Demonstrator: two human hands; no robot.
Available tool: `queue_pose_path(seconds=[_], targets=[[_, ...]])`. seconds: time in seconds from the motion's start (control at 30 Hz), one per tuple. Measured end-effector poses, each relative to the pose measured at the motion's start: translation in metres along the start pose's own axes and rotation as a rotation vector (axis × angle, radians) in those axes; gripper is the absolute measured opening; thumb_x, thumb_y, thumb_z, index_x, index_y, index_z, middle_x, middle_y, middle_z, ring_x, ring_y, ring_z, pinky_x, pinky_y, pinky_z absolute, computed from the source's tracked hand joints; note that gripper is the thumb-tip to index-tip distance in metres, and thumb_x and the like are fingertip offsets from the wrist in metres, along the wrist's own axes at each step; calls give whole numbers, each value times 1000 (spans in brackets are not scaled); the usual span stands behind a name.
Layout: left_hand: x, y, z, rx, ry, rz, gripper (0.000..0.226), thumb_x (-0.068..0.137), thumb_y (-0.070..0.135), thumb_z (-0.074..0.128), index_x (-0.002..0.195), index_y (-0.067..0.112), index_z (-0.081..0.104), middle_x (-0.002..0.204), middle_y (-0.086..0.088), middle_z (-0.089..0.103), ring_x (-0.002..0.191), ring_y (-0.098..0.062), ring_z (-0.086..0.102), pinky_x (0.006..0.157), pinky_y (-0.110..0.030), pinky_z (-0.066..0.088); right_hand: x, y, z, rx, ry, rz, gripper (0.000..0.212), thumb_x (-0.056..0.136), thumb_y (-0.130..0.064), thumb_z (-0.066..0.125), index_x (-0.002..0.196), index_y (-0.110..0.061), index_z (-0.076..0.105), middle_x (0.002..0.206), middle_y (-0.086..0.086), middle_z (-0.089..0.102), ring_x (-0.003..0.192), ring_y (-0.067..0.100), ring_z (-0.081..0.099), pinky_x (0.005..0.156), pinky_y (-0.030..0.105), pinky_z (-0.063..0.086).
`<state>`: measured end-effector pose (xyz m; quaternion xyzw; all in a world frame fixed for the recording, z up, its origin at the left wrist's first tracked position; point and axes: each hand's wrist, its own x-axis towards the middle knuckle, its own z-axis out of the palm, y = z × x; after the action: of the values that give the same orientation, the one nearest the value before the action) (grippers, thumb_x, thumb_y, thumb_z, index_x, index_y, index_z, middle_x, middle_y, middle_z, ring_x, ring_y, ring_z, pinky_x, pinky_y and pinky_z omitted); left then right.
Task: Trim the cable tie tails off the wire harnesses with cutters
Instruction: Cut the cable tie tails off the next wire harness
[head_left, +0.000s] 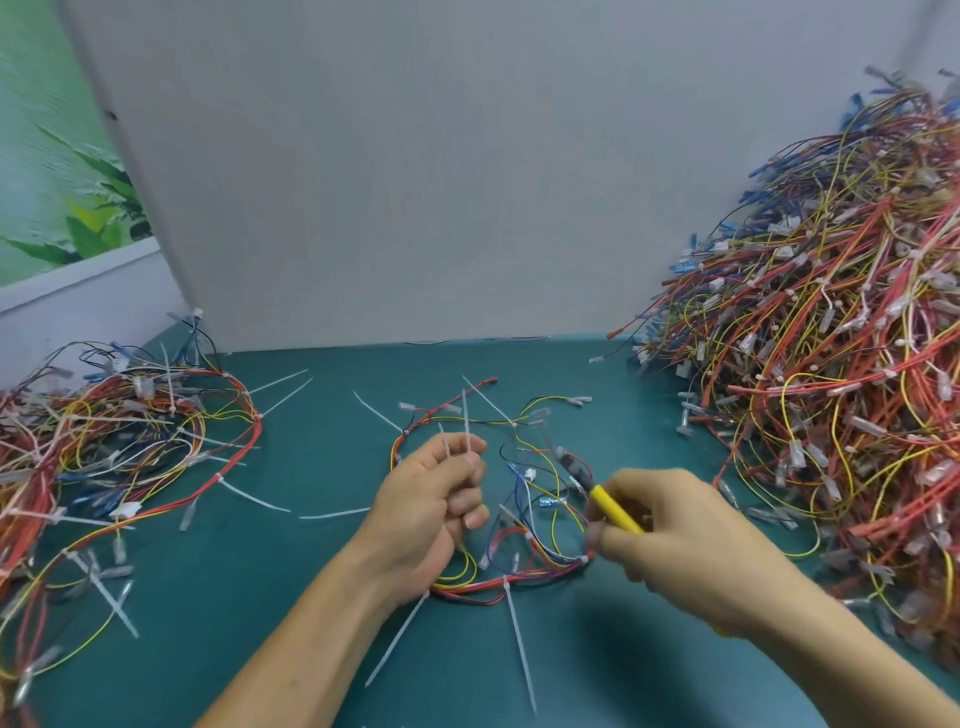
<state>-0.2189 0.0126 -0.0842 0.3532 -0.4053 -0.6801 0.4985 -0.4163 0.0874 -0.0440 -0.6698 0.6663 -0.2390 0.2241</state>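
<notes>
Teal surface (311, 597) across the whole foreground, backed by a plain grey-white panel (389, 182) standing upright along its far edge. Beyond the panel's left side, a picture of green leaves (52, 182) above a pale ledge. On the right, heaped high against the panel, a big pile of harnesses (831, 364) in red, yellow and blue wire with clear connectors. On the left, a lower, flatter pile (104, 441) with long white tie tails sticking out. Between the two, near the middle of the surface, one wire harness (519, 525) looped loosely, with two untrimmed cable tie tails (519, 649) pointing toward the near edge and more at its far side. Left hand (431, 512) over the loop's left side, fingers curled, pinching a few white tail pieces (467, 431) upright. Right hand (675, 540) just right of the loop, fingers wrapped round the yellow-handled cutters (615, 509), tool head blurred and aimed at the harness's upper right. Loose white tie piece (332, 514) flat on the surface, left of the left hand.
</notes>
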Motion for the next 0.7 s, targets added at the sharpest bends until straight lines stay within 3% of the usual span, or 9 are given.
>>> queue_pose_path(seconds=[0.1,0.23,0.33,0.47,0.53,0.63,0.7], targets=[[-2,5,-3,-117,-50,-119,14,85,4,38,77,12,46,62,-3,42,46,-13,28,45,-24,31,14,-11,-1,95,-60,-16,14,79,-31,66,80,-17,61,66,5,66,55,12,59,60,34,52],[-7,8,-6,-150,-68,-169,7,74,12,41,69,11,45,62,-7,42,48,-17,34,44,-28,33,26,-13,23,-166,-35,-114,33,72,-41,72,83,-19,50,72,-3,54,65,11,46,56,28,37],[-6,9,-8,-127,-43,-221,20,84,20,45,66,12,48,60,-4,41,47,-16,36,40,-25,30,27,-7,44,-202,-63,-109,40,71,-48,73,83,-24,44,81,-7,55,79,18,49,60,30,38],[-8,5,-8,43,-36,-153,26,100,12,38,83,4,56,58,-1,43,47,-12,33,40,-21,30,30,1,48,-186,-25,-94,39,72,-49,71,79,-24,42,78,-9,53,77,17,49,54,25,33],[-11,5,-11,221,-81,-59,18,96,4,45,87,3,60,60,-2,42,48,-11,30,42,-20,29,32,3,46,-188,-31,-79,36,73,-47,70,80,-24,43,80,-7,54,78,19,50,56,28,34],[-15,8,-16,795,-219,222,15,74,9,57,79,18,68,61,4,43,52,-10,34,50,-18,31,34,6,41,-131,-59,-30,34,73,-44,71,77,-22,45,76,-5,54,71,17,48,56,31,35],[-18,7,-14,1094,-335,373,19,70,12,60,80,25,70,67,10,51,58,-5,45,58,-15,37,37,7,36,-52,-65,8,34,71,-41,74,75,-19,49,69,-4,55,65,16,47,57,32,37]])
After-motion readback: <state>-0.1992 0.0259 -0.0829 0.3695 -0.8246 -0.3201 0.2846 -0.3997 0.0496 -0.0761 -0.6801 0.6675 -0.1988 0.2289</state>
